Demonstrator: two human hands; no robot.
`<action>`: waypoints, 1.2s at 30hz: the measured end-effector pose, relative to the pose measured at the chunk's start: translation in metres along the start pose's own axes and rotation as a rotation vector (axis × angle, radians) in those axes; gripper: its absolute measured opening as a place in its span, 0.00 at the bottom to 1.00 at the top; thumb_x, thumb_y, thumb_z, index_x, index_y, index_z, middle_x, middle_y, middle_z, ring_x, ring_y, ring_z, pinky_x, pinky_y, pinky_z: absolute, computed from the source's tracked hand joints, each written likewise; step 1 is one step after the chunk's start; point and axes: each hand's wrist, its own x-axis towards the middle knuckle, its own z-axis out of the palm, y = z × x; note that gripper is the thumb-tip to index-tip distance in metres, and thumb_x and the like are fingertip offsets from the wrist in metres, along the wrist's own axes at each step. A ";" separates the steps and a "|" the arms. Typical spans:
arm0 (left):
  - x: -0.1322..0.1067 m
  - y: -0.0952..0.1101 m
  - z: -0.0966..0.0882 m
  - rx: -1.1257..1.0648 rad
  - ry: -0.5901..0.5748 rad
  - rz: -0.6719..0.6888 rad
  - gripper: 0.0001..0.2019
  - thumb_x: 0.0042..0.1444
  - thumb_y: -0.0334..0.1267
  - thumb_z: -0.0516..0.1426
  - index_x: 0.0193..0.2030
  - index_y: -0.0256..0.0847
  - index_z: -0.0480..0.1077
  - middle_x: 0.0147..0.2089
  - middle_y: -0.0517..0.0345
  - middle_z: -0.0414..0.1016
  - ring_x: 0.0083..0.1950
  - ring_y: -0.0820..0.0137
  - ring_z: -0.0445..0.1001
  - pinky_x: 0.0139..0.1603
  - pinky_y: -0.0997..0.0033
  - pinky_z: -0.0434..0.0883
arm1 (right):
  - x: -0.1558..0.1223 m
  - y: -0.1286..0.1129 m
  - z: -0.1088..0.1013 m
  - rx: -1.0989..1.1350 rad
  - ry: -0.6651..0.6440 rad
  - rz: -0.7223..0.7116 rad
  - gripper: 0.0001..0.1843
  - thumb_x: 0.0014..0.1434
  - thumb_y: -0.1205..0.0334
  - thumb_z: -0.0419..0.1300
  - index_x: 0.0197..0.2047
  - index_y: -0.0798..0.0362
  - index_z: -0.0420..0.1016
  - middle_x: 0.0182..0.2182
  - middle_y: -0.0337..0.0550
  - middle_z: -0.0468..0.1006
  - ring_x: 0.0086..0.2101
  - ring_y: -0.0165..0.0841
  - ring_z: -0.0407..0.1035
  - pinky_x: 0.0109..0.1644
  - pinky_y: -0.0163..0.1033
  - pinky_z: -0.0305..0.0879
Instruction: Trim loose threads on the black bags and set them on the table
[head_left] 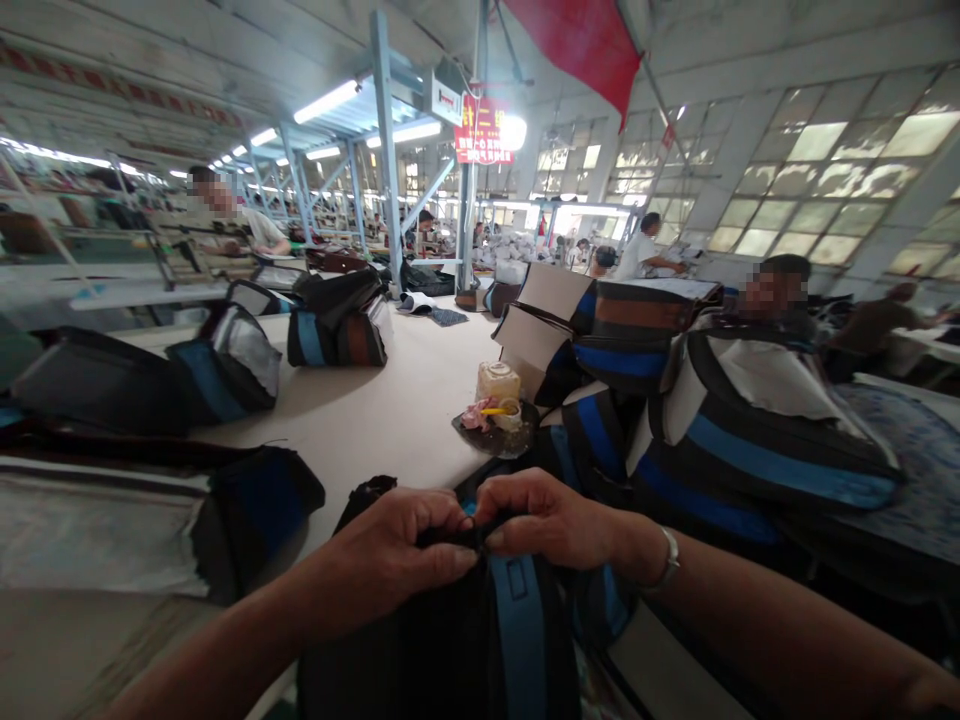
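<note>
A black fabric bag piece with a light-blue stripe (519, 640) stands in front of me at the table's near edge. My left hand (409, 540) pinches its dark upper edge between thumb and fingers. Close beside it, my right hand (536, 515) pinches the same edge, thumb below and fingers curled over. The fingertips of both hands nearly meet there, and the exact bit of fabric between them is hidden. A bracelet (670, 556) circles the right wrist. Just beyond the hands sits a dark, stained tray (491, 440) with a small cup (508, 413) and a yellow-handled tool (495, 410).
A cloudy plastic container (499, 380) stands behind the cup. More bag pieces lie at left (259, 510) and are piled high at right (787, 450). The pale tabletop (420, 370) runs away from me. Several people sit or stand farther off.
</note>
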 end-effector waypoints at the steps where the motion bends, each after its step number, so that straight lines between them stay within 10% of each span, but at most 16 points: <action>1: 0.000 0.001 0.000 -0.002 0.008 -0.005 0.11 0.60 0.45 0.58 0.35 0.39 0.72 0.31 0.67 0.64 0.34 0.72 0.61 0.34 0.73 0.58 | 0.000 -0.002 0.001 0.002 0.007 0.010 0.11 0.59 0.57 0.63 0.37 0.59 0.73 0.27 0.35 0.67 0.28 0.25 0.56 0.31 0.32 0.54; 15: -0.003 0.006 0.007 -0.042 0.051 -0.082 0.17 0.54 0.52 0.62 0.32 0.38 0.70 0.28 0.67 0.61 0.30 0.73 0.58 0.29 0.74 0.54 | 0.003 -0.003 0.006 -0.083 -0.029 -0.015 0.08 0.56 0.63 0.65 0.37 0.58 0.74 0.27 0.34 0.67 0.29 0.26 0.57 0.33 0.31 0.56; 27: -0.006 0.010 0.012 0.044 0.061 -0.050 0.10 0.57 0.35 0.53 0.25 0.39 0.63 0.28 0.66 0.59 0.31 0.73 0.60 0.31 0.71 0.56 | 0.002 0.000 0.007 0.087 -0.102 0.039 0.07 0.56 0.64 0.62 0.35 0.58 0.70 0.25 0.32 0.65 0.26 0.24 0.55 0.29 0.31 0.52; 36: -0.005 0.012 0.018 0.125 0.148 0.017 0.15 0.64 0.37 0.52 0.25 0.39 0.63 0.29 0.65 0.63 0.31 0.74 0.63 0.32 0.72 0.57 | -0.003 -0.012 0.021 -0.361 0.225 0.008 0.08 0.51 0.65 0.66 0.34 0.57 0.72 0.24 0.32 0.68 0.25 0.24 0.57 0.28 0.31 0.54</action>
